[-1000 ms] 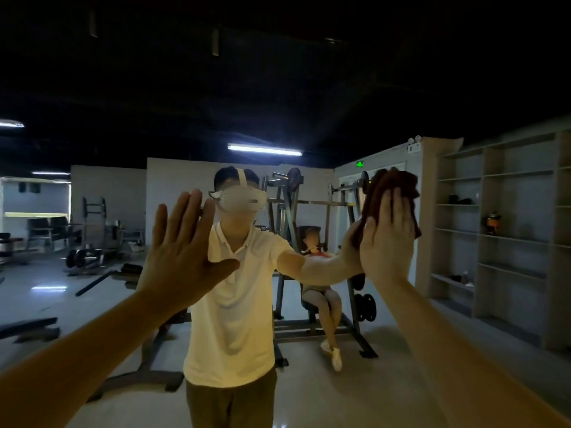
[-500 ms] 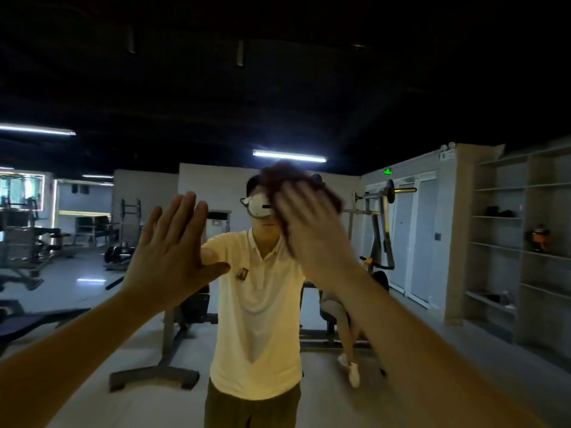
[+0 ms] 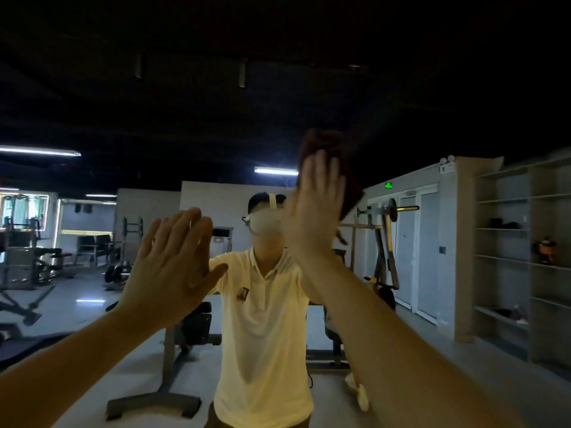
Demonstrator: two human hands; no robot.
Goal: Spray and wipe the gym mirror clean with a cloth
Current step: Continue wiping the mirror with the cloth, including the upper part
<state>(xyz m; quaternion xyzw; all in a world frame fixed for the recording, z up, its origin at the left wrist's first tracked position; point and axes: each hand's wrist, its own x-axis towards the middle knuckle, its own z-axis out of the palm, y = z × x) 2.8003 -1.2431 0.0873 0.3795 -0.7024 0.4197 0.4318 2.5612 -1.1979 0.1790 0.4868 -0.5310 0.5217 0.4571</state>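
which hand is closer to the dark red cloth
Right. The right hand presses the cloth flat against the mirror; the left hand is spread flat, lower and to the left, apart from the cloth.

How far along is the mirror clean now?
Done: cannot tell; nothing shows whether spraying happened. In hand: the right hand presses the dark red cloth high on the mirror, with the left hand braced flat on the glass. Left: the rest of the pane; dim light hides streaks.
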